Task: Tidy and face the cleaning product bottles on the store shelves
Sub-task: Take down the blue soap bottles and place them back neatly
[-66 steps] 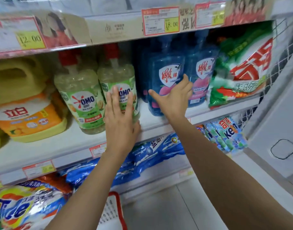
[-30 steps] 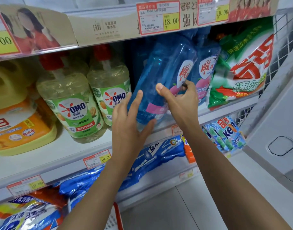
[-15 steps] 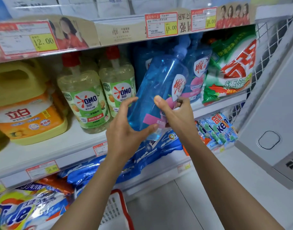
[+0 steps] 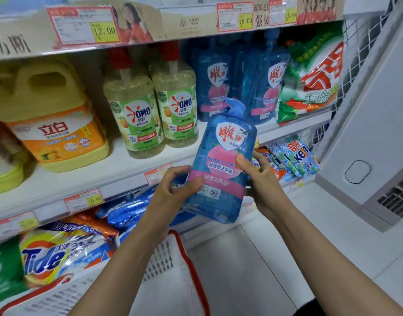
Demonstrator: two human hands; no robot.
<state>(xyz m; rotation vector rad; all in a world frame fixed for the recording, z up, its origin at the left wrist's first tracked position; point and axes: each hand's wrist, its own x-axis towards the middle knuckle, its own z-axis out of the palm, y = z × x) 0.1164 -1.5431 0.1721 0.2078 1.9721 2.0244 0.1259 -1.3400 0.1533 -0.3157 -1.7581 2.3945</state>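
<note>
Closest in, a white basket (image 4: 170, 265) with a red rim is sitting low beneath the forearms. Just above it, both hands are gripping the blue bottle (image 4: 223, 160) — it is hanging in the air in front of the shelf (image 4: 100, 172), clear of the board, label facing the camera, pump top leaning a touch to the right. The left hand (image 4: 170, 192) is wrapping round the lower left side, thumb lying across the pink band of the label. The right hand (image 4: 262, 185) is clasping the right side, thumb pressing at the label's edge, fingers going out of sight behind.

Past the hands, on the lower level, a Tide bag (image 4: 52, 254) and shiny blue bags (image 4: 127, 213) are lying flat, with striped packs (image 4: 296, 156) poking out at the right.

Up on the shelf itself, a yellow jug (image 4: 49, 115) is standing at the left, and two OMO bottles (image 4: 136, 115) with red pumps are standing side by side just beside it, labels forward. Right of them, two matching blue bottles (image 4: 215, 87) are standing further back — labels forward too. A green and white detergent bag (image 4: 314, 80) is leaning at the far right by the wire mesh.

Overhead, price tags (image 4: 84, 26) are running along the upper shelf's edge
</note>
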